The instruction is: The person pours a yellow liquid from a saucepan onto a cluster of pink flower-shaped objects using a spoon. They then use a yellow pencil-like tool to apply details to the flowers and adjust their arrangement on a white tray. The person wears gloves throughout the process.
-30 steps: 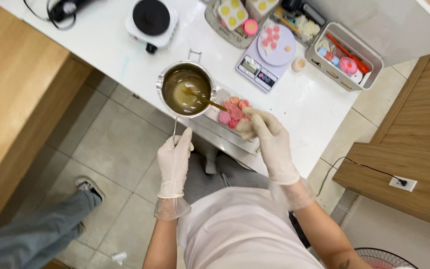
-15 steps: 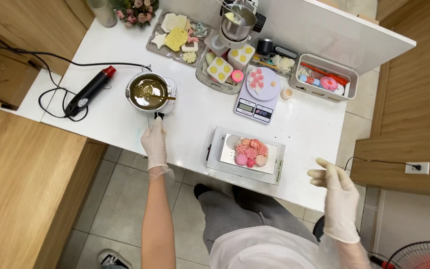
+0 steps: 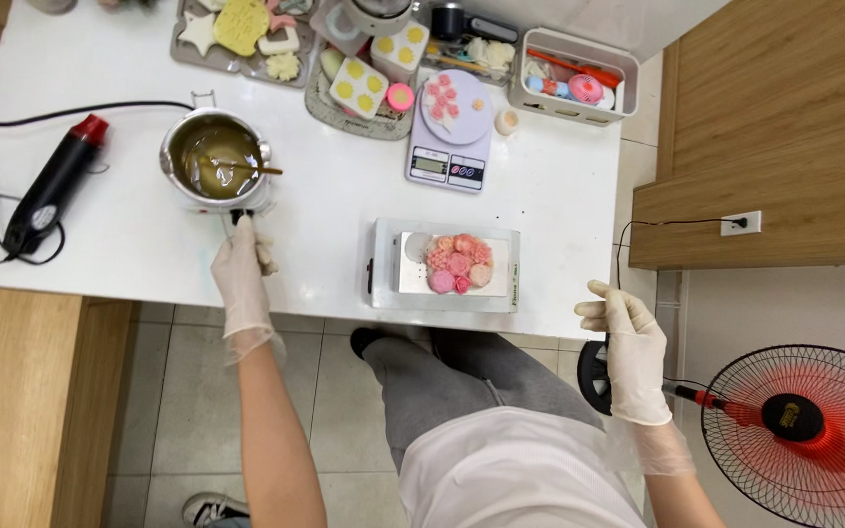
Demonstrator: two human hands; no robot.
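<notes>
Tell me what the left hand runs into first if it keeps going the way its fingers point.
The left hand points up the table at the metal pot of yellowish liquid. Its fingertips are already at the pot's dark handle, so that comes first, probably, then the pot's wall.

Thin translucent white gloves cover left hand (image 3: 240,277) and right hand (image 3: 631,352); forearms bare, white top, grey trousers.

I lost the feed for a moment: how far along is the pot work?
Done: pot stands on the table, stick inside. In hand: left hand grips its handle; right hand hangs free off the table edge. Left: pink pieces in the metal tray look unpoured.
</notes>
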